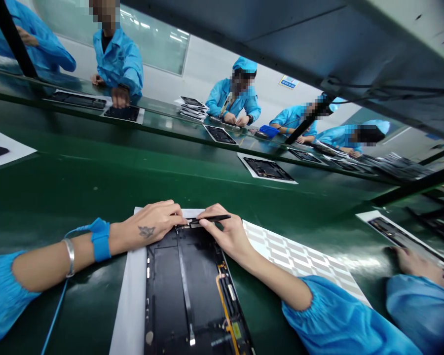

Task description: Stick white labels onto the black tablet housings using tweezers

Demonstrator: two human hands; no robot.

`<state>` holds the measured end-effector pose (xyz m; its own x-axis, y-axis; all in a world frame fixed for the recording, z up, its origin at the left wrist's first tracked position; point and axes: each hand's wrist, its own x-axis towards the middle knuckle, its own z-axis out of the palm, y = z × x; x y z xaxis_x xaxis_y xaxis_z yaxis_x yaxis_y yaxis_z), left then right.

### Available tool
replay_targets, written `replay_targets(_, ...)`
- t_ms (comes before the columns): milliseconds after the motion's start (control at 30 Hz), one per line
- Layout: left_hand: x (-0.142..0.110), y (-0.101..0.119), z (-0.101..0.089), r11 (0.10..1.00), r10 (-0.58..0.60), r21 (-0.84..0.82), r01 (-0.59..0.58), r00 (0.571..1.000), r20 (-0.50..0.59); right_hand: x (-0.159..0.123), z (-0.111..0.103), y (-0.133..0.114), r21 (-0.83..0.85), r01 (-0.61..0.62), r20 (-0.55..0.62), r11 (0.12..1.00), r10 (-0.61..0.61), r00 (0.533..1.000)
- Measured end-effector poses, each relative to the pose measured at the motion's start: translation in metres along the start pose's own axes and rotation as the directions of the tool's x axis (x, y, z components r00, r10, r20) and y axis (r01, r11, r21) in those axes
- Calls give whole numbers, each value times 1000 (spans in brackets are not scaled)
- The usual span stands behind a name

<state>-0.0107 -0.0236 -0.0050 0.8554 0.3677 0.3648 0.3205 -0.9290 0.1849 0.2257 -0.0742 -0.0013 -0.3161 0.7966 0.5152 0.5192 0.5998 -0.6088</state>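
Note:
In front of me lies a black tablet housing (203, 266) with a grey ribbon cable running down its middle and an orange flex cable along its right side. It rests on white paper (128, 296). My right hand (224, 231) pinches black tweezers (218, 218), whose tip points left at the housing's far edge. My left hand (157, 222) lies over the far left corner, fingers closed at that edge near the tweezer tip; what they hold, if anything, is hidden. A blue wrist strap (101, 240) with a cord circles my left wrist.
Right of the housing lies a white sheet of grey stickers (299, 251). A co-worker's hand (416, 264) touches another housing at the right edge. Beyond, a green conveyor (151, 172) carries a housing on paper (268, 169). A shelf (281, 34) hangs overhead; several co-workers sit opposite.

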Motion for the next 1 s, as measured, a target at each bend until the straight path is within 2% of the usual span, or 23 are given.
replay_targets(133,-1,-1,1,1000,19,5,-19,1000,-14,-1,2,2,-6,2,-23,1000,-2,1000)
replay_targets(300,-1,-2,2,1000,9,4,-9,1000,2,1,2,2,35,35,2,999,-35,999)
replay_targets(367,0,-3,2,1000,17,3,-17,1000,5,1,-1,0,59,-5,18,998,4,1000)
replay_targets(433,1,-3,2,999,34,-13,-34,999,6,-1,-7,-2,64,-96,18,993,95,995)
replay_targets(500,3,-1,1,999,39,-33,-39,999,11,-5,-14,-3,43,-202,-9,978,203,979)
replay_targets(567,4,1,1,999,31,-44,-30,999,13,-10,-22,-3,12,-233,-50,972,233,971)
replay_targets(633,5,4,0,999,21,-42,-21,1000,9,-16,-28,-1,-32,-139,-63,990,137,989)
replay_targets(700,5,6,0,999,12,-40,-11,1000,17,-21,-31,2,-86,37,-25,996,-39,999)
replay_targets(800,5,7,-1,999,4,-32,-3,999,36,-24,-31,4,-187,257,83,948,-245,966)
replay_targets(933,5,6,-1,998,13,-64,-10,999,46,-23,-28,2,-293,381,181,877,-341,923)
replay_targets(1000,5,5,-1,997,16,-75,-13,999,45,-23,-27,0,-295,423,176,857,-386,906)
